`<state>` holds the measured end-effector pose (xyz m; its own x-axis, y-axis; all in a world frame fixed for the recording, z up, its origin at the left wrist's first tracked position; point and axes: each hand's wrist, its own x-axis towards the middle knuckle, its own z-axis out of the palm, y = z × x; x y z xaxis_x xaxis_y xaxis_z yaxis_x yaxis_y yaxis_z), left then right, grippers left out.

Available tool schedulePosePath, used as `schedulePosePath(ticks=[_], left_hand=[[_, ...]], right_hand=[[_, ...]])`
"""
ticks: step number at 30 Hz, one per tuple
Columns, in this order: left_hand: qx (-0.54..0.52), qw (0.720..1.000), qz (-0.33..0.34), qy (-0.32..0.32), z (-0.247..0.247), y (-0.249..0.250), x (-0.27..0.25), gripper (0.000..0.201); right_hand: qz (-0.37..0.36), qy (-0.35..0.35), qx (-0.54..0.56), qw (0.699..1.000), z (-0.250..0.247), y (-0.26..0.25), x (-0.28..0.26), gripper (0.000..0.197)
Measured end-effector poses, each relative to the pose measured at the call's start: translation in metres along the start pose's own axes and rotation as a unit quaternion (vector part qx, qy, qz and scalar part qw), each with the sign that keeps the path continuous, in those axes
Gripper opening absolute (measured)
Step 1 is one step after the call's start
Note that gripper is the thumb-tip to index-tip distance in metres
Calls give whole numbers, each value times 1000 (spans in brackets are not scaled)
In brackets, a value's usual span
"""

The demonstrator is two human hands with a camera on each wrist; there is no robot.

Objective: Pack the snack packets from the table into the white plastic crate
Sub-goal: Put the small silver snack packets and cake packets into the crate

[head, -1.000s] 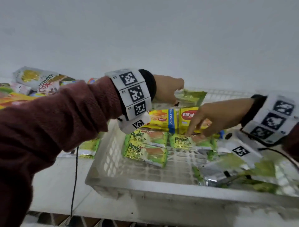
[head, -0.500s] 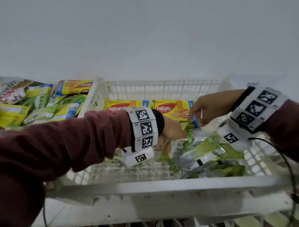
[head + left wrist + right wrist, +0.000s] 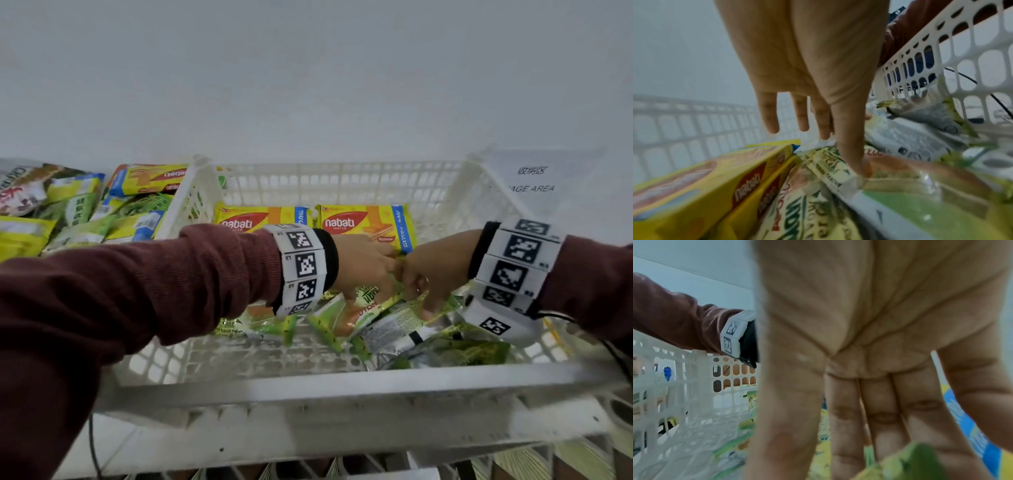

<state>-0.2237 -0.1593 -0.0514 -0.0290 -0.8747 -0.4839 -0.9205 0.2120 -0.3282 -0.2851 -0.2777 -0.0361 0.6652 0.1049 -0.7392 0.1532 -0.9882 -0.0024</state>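
Observation:
The white plastic crate (image 3: pixel 342 380) holds two yellow nabati wafer packets (image 3: pixel 366 224) at its far wall and several green pandan packets (image 3: pixel 356 315) in the middle. My left hand (image 3: pixel 363 274) reaches in from the left with straight fingers. In the left wrist view its thumb (image 3: pixel 861 168) presses on a pandan packet (image 3: pixel 838 177) beside the nabati packets (image 3: pixel 725 178). My right hand (image 3: pixel 431 277) comes in from the right, knuckles almost touching the left hand. Its straight fingers (image 3: pixel 879 426) rest on a green packet (image 3: pixel 910 464).
A pile of green and yellow snack packets (image 3: pixel 78 212) lies on the table left of the crate. Silver-and-green packets (image 3: pixel 445 349) fill the crate's near right corner. A paper sign (image 3: pixel 531 180) lies at the back right. The crate's lattice walls (image 3: pixel 972 48) surround both hands.
The left hand carried a green packet from the crate's far side down into the middle and released it. The right hand dropped from the nabati packets onto the green ones; the hands now meet.

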Motion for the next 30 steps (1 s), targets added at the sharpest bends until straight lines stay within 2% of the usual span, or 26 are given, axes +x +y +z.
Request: schedulePosePath(ticks=[1, 4, 10, 12, 15, 18, 21, 23, 27, 29, 30], left_hand=[[15, 1000, 6, 4, 1, 0, 3, 57], [43, 999, 16, 7, 2, 0, 7, 62], [75, 997, -18, -5, -5, -7, 1, 46], [34, 998, -50, 7, -11, -17, -7, 44], [-91, 990, -111, 2, -16, -27, -20, 41], [-205, 964, -163, -39, -13, -25, -23, 43], [-261, 946, -177, -70, -6, -21, -19, 34], [-307, 929, -193, -77, -4, -24, -22, 29], [-457, 862, -218, -39, -3, -35, -35, 40], [-512, 831, -205, -71, -2, -32, -40, 32], [-510, 831, -198, -102, 0, -27, -40, 29]], right_hand=[[-7, 5, -5, 1000, 1, 0, -1, 12], [-4, 2, -23, 1000, 2, 2, -2, 19], [20, 5, -30, 999, 8, 5, -6, 27], [21, -2, -33, 999, 9, 7, -8, 26], [12, -7, -36, 999, 9, 8, -10, 37], [4, -10, -42, 999, 7, 8, -13, 40], [4, -12, -58, 998, 6, 8, -14, 41], [19, -8, -66, 998, 6, 8, -15, 32], [36, -11, -72, 997, 6, 10, -15, 28], [47, -8, -77, 996, 3, 10, -19, 33], [51, -5, -78, 996, 1, 12, -21, 37]])
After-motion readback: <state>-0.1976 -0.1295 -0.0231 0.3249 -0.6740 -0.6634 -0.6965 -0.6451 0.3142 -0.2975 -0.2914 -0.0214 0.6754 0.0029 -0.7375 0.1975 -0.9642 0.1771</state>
